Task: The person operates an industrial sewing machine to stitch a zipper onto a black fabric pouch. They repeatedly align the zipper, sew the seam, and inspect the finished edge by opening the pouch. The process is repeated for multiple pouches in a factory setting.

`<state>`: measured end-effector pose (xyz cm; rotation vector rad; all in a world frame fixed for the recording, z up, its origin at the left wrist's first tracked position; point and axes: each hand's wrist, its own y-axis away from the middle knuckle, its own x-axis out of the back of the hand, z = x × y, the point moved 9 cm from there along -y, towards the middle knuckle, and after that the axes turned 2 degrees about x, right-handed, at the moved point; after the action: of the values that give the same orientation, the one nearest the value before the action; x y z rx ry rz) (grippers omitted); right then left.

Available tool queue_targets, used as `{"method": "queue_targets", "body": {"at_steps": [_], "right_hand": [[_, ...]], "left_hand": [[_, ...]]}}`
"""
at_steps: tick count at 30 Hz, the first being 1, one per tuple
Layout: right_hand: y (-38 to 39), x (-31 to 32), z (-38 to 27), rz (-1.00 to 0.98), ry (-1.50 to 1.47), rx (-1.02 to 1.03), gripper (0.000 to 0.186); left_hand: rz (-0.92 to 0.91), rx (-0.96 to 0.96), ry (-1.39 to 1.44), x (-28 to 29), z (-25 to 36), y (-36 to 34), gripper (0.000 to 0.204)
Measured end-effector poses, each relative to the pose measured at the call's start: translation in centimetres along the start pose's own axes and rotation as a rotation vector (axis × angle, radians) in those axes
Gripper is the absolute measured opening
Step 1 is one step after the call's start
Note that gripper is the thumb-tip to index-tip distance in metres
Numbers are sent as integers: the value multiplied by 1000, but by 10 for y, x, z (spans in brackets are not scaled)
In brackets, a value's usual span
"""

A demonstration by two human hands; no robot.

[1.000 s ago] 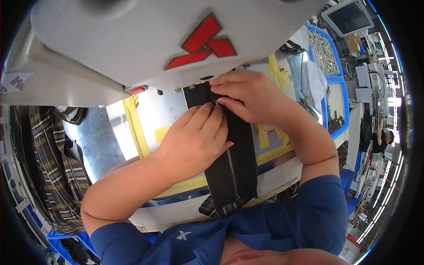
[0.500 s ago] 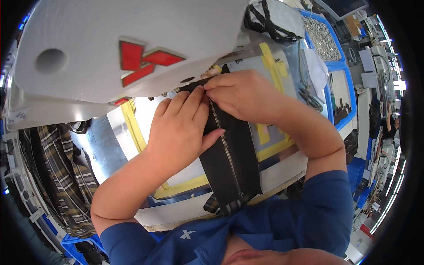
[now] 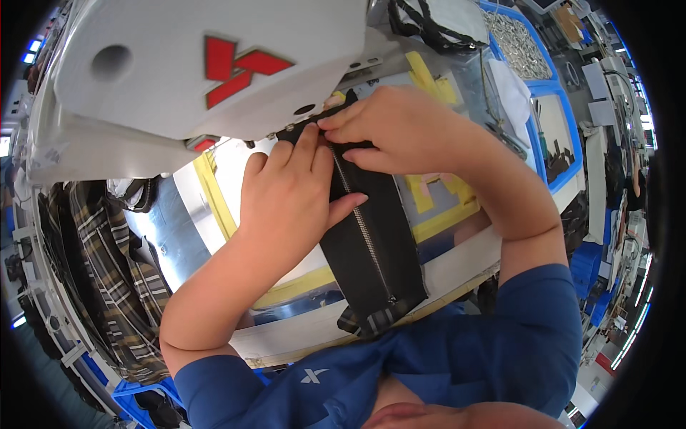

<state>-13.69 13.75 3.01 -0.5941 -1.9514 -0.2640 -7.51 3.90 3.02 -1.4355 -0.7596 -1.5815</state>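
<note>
Head: zippered fabric (image 3: 389, 229) under splayed left hand (image 3: 289, 186) and right hand (image 3: 400, 129), whose grip's unclear.

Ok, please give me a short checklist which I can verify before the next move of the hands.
1. Left hand touching the black strip: ok.
2. Right hand near the strip's visible upper end: ok.
3. Metal zipper facing up: ok.
4. Fingers clear of parts beneath the white machine head: cannot tell, view hidden.
5. Plaid lower end free of the blue shirt: cannot tell.
</note>
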Motion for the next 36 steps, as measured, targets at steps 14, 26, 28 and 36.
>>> {"method": "queue_targets", "body": {"at_steps": [14, 26, 28, 36], "right_hand": [[-13, -4, -5, 64, -8, -34, 28], [-10, -9, -3, 43, -5, -91, 30], [-8, -8, -2, 54, 14, -79, 30], [-7, -12, -2, 61, -38, -63, 33]], "left_hand": [[18, 44, -7, 4, -11, 2, 67], [-36, 58, 33, 4, -17, -2, 70], [-18, 44, 62, 4, -16, -3, 71], [-67, 66, 7, 3, -15, -2, 75]]}}
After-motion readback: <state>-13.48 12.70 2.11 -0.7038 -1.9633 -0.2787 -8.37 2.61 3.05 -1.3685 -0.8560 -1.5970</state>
